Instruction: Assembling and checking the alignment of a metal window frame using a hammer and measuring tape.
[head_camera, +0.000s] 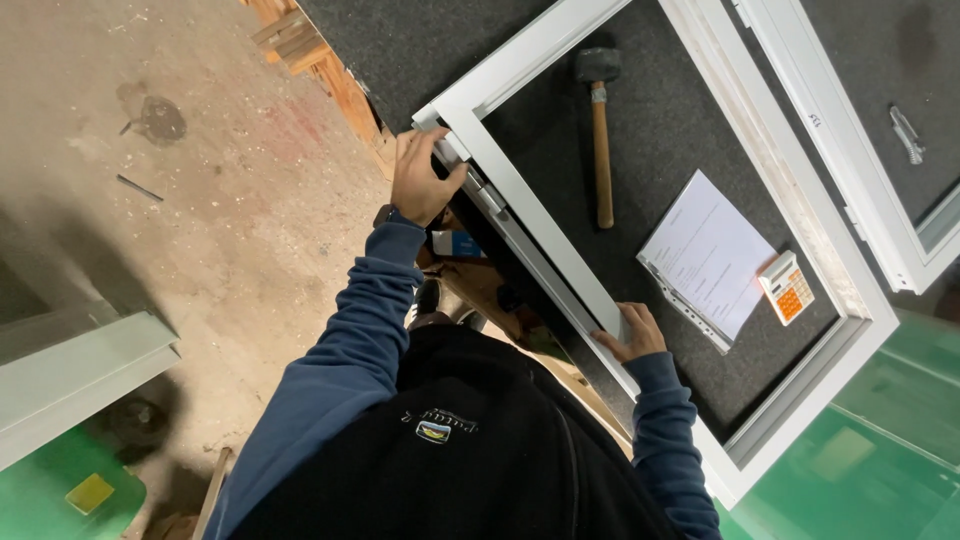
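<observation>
A white window frame (560, 245) lies on a table covered with dark grey felt (680, 130). My left hand (420, 178) grips the frame's near corner, fingers curled over the end and thumb against the rail by a metal hinge part (487, 192). My right hand (630, 335) holds the same near rail further along, fingers wrapped over its edge. Both arms wear blue sleeves, and a black vest covers my chest.
Inside the frame lie a black rubber mallet with a wooden handle (601, 130), a sheet of paper on a clipboard (705, 255) and an orange calculator (787, 287). A second white frame (850, 150) holds a metal fitting (907, 135). Wooden pallet (310, 60), concrete floor (200, 200), white profile (80, 370).
</observation>
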